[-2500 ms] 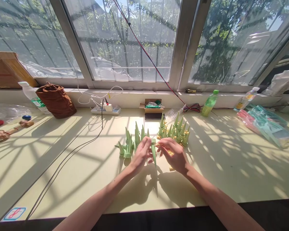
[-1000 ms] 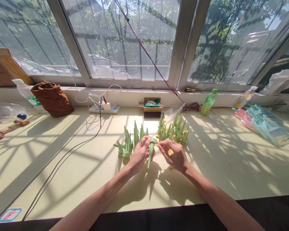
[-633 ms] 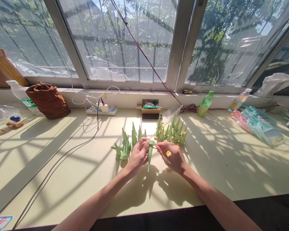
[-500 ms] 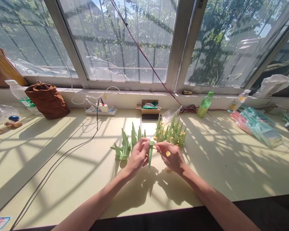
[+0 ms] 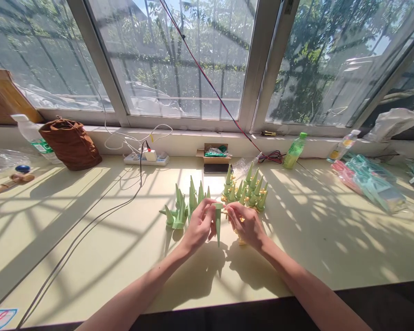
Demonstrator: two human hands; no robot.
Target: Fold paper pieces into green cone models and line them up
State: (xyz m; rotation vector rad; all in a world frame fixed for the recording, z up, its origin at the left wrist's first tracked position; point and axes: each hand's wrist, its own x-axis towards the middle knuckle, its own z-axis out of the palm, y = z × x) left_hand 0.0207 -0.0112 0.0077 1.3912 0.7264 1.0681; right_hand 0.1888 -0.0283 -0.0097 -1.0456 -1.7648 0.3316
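Note:
My left hand (image 5: 200, 224) is closed around the collar of a green plastic cone (image 5: 218, 225), whose tip points down. Facing it, my right hand (image 5: 245, 224) pinches a small yellow piece (image 5: 224, 211) against the side of the collar; fingers hide most of that piece. Behind my left hand stand several plain green cones (image 5: 180, 212), one lying on its side. Beyond my right hand is a group of green cones with yellow parts (image 5: 250, 187) around their bases. More yellow pieces (image 5: 242, 242) lie on the table under my right hand, partly covered.
A small open cardboard box (image 5: 216, 159) sits near the window wall with a black item before it. Along the back are a power strip (image 5: 146, 158), a brown pouch (image 5: 71, 143) and a green bottle (image 5: 295, 151). Dark cables (image 5: 89, 224) cross the table at left; plastic bags (image 5: 369, 179) lie at right.
Both hands and the cone appear shifted slightly right, along with a small shift of the whole view. The cone's tip hangs a little more upright. The grips look the same.

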